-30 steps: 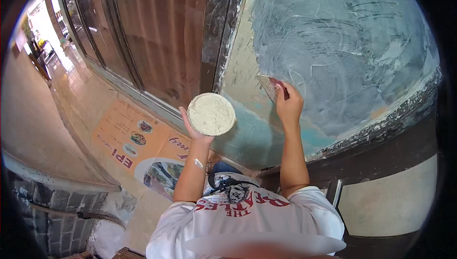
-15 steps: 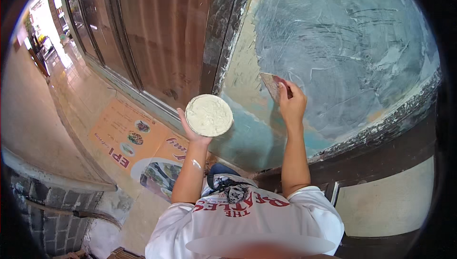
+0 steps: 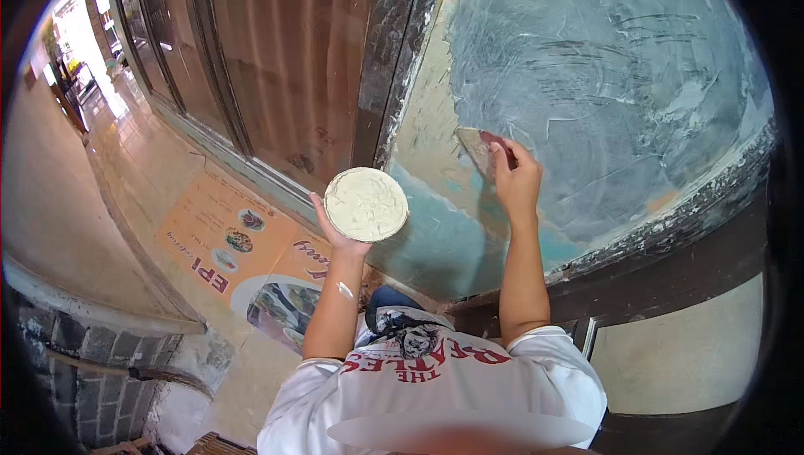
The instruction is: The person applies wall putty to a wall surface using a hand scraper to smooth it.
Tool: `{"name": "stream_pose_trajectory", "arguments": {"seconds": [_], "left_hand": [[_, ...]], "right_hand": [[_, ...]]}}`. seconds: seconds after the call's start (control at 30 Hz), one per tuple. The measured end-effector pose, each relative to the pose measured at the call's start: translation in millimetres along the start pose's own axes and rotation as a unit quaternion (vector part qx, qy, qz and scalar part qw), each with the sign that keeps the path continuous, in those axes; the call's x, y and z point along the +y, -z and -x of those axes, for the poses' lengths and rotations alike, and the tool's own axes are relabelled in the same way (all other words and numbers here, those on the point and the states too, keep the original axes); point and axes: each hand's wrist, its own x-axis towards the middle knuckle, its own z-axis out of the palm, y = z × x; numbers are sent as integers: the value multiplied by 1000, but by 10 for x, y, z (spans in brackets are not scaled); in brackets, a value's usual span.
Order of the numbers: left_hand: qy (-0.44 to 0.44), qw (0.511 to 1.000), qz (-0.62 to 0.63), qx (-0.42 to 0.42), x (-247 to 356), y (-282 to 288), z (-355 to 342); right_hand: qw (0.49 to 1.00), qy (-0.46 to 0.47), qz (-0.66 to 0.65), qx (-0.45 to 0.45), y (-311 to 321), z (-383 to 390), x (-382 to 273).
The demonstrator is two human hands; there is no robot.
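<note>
A round container of pale cream putty (image 3: 367, 204) rests in my left hand (image 3: 339, 233), whose fingers wrap round its side and underside. My right hand (image 3: 517, 177) grips a putty knife (image 3: 479, 147) with a reddish handle part and a pale, putty-smeared blade. The blade lies against the wall (image 3: 569, 112), near the edge between a grey-blue skimmed area and a beige strip. Below it the wall shows bare turquoise paint (image 3: 435, 237). A white smear of putty (image 3: 345, 290) marks my left forearm.
A dark-framed glass door (image 3: 289, 53) stands left of the wall. An orange printed banner (image 3: 226, 241) covers part of the tiled floor. Dark wooden trim (image 3: 670, 287) with a pale panel runs at lower right. Grey blocks (image 3: 92, 371) show at lower left.
The putty knife and my right hand have barely shifted, while my right forearm has swung slightly to the right. The putty container has moved a touch left and down.
</note>
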Motion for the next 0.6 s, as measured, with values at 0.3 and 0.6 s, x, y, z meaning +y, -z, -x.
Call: {"name": "stream_pose_trajectory", "arguments": {"seconds": [0.3,0.6], "left_hand": [[2,1000,-2,-3,25,-46,87],[2,1000,0,-9,22,14,55]], "right_hand": [[1000,-6,10,-6,-47,-30,36],[997,17,58,-37,-136,192,117]]}}
